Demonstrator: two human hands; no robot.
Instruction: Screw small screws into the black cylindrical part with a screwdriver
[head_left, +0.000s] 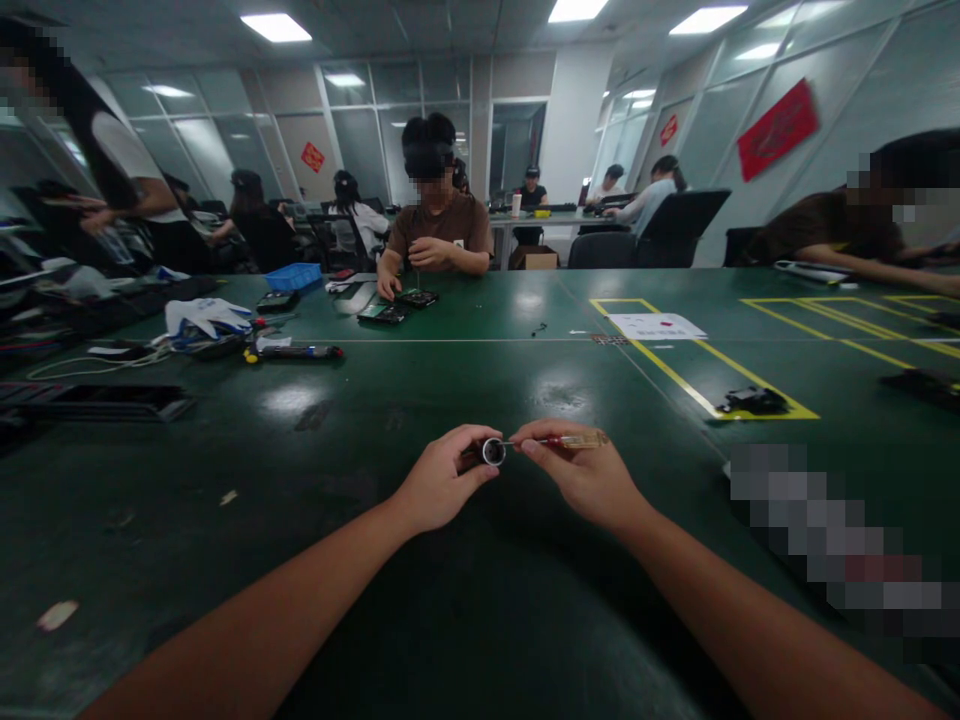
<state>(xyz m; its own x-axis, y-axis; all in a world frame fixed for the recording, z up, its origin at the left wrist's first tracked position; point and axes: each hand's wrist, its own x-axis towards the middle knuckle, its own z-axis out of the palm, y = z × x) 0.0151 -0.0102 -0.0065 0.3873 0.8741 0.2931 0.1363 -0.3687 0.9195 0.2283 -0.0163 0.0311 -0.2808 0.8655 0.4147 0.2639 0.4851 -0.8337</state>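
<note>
Busy office, ceiling lights (pixel 276 27) on, glass walls (pixel 435 85) behind, green counter (pixel 450 380) running wide, co-worker (pixel 435 230) at 11 o'clock w/ head bent. Clock's hub is the round part (pixel 493 453), held over the counter's near half, open end facing the wearer. L hand (pixel 441 479) pinches it from 9, thumb below, fingers on top. R hand (pixel 591 479) is closed round a driver (pixel 581 440) at 3, shaft running in twd the rim. Gloves (pixel 206 318) & blue bin (pixel 294 277) out at 10, paper (pixel 656 327) at 2, black part (pixel 752 402) just shy of 3.

Doing this well, IMO: L grip firm w/o squeezing, R fingertips near the tip for ctrl, small moves only, L thumb clear of the shaft in case it slips. Wrists braced on the counter would prob. help.

Tricky bits: can't tell if the tip's inside or just touching the rim; bore's too dark to read. Part's far side is lost behind L fingers. Object (pixel 832 540) betw. 3 & 4 is pixelated, no ID poss. Person (pixel 832 225) at 2 is cropped by the frame edge.
</note>
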